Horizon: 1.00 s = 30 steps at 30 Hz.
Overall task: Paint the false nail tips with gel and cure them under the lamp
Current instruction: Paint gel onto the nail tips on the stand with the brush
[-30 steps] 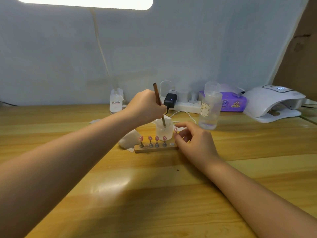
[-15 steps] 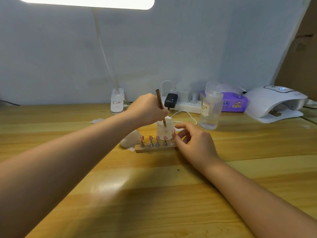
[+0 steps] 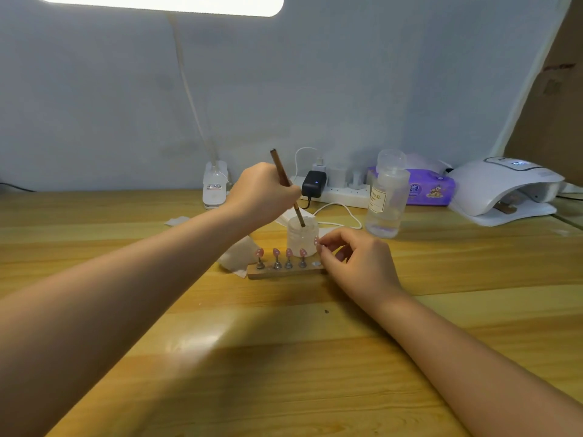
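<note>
**Brush in the jar, one tip off the stand**

The left hand (image 3: 265, 197) gripped the brush (image 3: 285, 184), its head dipped into the small frosted jar (image 3: 301, 236) just behind the wooden stand (image 3: 284, 272). Four pink tips (image 3: 280, 252) stood on pegs in the stand; the fifth spot (image 3: 316, 264) at its right end was bare. The right hand (image 3: 359, 263) pinched the fifth tip (image 3: 317, 240) between thumb and fingers, held just above that bare spot and close beside the jar. The lamp (image 3: 504, 190) sat well apart at the far right of the table (image 3: 284, 357)

The likely risks, as I judged them: the jar was light and braced by neither hand, so a sideways push of the brush could tip it onto the stand. An overloaded brush could drip gel on the table or the standing tips. The pinched tip was small and could slip or be smeared by the fingers

Hard to make out: the brush head inside the jar, how much gel it held, and whether the tips already carried gel. The peg under the pinched tip was mostly hidden by the fingers. The lamp's opening showed something dark inside that I could not identify
</note>
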Motion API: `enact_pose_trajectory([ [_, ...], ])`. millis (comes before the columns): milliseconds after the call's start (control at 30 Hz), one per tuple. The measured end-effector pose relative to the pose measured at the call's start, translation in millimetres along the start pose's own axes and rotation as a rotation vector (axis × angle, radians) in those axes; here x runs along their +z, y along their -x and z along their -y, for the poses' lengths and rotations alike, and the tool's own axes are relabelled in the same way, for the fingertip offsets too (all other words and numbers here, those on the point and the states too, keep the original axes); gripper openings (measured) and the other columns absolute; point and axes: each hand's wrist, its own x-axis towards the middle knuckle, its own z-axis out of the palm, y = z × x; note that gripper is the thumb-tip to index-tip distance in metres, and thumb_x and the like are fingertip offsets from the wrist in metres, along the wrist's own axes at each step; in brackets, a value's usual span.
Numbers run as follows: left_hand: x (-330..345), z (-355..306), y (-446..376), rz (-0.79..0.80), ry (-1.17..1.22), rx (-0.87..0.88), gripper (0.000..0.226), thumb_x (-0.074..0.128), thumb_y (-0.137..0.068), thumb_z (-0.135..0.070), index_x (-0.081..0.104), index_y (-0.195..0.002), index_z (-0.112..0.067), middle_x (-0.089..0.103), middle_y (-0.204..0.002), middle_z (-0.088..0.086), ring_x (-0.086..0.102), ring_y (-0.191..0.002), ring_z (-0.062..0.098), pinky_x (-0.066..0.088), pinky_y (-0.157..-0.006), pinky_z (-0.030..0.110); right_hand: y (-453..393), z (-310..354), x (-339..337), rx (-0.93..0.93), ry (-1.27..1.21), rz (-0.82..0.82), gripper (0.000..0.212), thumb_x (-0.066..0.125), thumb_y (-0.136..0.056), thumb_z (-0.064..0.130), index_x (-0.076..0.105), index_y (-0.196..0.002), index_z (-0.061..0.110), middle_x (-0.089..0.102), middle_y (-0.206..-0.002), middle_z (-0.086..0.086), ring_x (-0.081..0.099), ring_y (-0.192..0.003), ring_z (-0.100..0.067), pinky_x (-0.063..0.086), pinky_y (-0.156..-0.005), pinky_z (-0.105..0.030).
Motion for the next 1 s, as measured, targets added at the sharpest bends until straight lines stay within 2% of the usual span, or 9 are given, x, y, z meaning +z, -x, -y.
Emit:
enact_pose_trajectory([
  [133,-7.3,1.1,2.2,-0.081,0.003,0.061,0.021,0.06,-0.093,-0.025,0.072,-0.083,-0.01,0.07,-0.078,-0.001,0.065,-0.077,0.014,0.045,-0.06,0.021,-0.5,-0.8,0.1,0.022,-0.003,0.008,0.009,0.069,-0.083,0.017,0.071,-0.091,0.022,0.063,-0.078,0.017,0.059,-0.066,-0.005,0.042,-0.058,-0.01],
  [267,-10.1,3.3,8.5,-0.194,0.046,0.1,0.023,0.058,-0.092,-0.024,0.072,-0.081,-0.009,0.069,-0.075,-0.001,0.064,-0.075,0.017,0.046,-0.061,0.022,-0.4,0.0,-1.1,0.045,-0.027,0.003,0.01,0.069,-0.083,0.018,0.071,-0.091,0.024,0.062,-0.076,0.02,0.058,-0.07,-0.004,0.048,-0.06,-0.017],
  [467,-1.5,10.5,15.0,-0.053,0.003,0.092,0.028,0.058,-0.096,-0.03,0.074,-0.089,-0.008,0.071,-0.081,-0.001,0.066,-0.079,0.015,0.054,-0.074,0.032,0.3,3.4,-1.4,0.04,-0.054,-0.004,0.009,0.069,-0.083,0.017,0.071,-0.09,0.023,0.064,-0.075,0.017,0.058,-0.069,-0.004,0.046,-0.058,-0.016],
  [600,-5.0,8.0,19.3,-0.198,0.112,0.096,0.025,0.057,-0.096,-0.024,0.073,-0.087,-0.007,0.07,-0.078,0.001,0.065,-0.076,0.015,0.045,-0.063,0.019,0.9,4.4,0.3,0.037,-0.04,0.007,0.009,0.07,-0.083,0.016,0.071,-0.09,0.022,0.065,-0.077,0.013,0.059,-0.066,-0.005,0.048,-0.06,-0.018],
  [667,-6.3,5.7,21.0,-0.179,0.162,0.044,0.024,0.056,-0.094,-0.023,0.072,-0.083,-0.009,0.07,-0.075,0.0,0.065,-0.076,0.014,0.044,-0.062,0.019,1.0,4.5,1.2,0.034,-0.032,0.011,0.009,0.07,-0.083,0.016,0.071,-0.09,0.022,0.066,-0.078,0.01,0.059,-0.065,-0.005,0.046,-0.058,-0.014],
  [800,-3.0,1.7,20.1,-0.021,0.273,-0.157,0.019,0.059,-0.089,-0.02,0.072,-0.079,-0.011,0.072,-0.076,0.001,0.064,-0.077,0.016,0.054,-0.076,0.034,1.4,5.1,1.0,0.041,-0.046,0.014,0.009,0.069,-0.083,0.016,0.07,-0.09,0.022,0.065,-0.077,0.012,0.059,-0.067,-0.005,0.045,-0.058,-0.012],
  [867,-3.0,1.3,18.5,-0.005,0.395,-0.27,0.015,0.061,-0.088,-0.019,0.071,-0.084,-0.009,0.07,-0.076,0.001,0.059,-0.073,0.014,0.053,-0.064,0.028,1.8,5.5,0.5,0.045,-0.06,0.01,0.009,0.069,-0.083,0.016,0.07,-0.089,0.022,0.064,-0.076,0.013,0.059,-0.068,-0.005,0.047,-0.058,-0.014],
  [933,-5.7,4.0,18.4,-0.039,0.521,-0.345,0.015,0.061,-0.088,-0.018,0.069,-0.09,-0.006,0.066,-0.072,-0.001,0.053,-0.066,0.01,0.039,-0.052,0.021,1.7,5.6,0.2,0.048,-0.08,0.003,0.009,0.07,-0.083,0.016,0.069,-0.087,0.024,0.064,-0.075,0.014,0.059,-0.068,-0.005,0.047,-0.058,-0.015],
  [1000,-10.1,9.5,21.0,-0.095,0.628,-0.362,0.014,0.062,-0.088,-0.019,0.069,-0.091,-0.008,0.066,-0.067,-0.004,0.052,-0.063,0.009,0.036,-0.053,0.02,1.4,5.6,0.2,0.057,-0.105,0.001,0.01,0.07,-0.083,0.016,0.068,-0.087,0.025,0.064,-0.073,0.014,0.058,-0.068,-0.003,0.045,-0.057,-0.013],
])
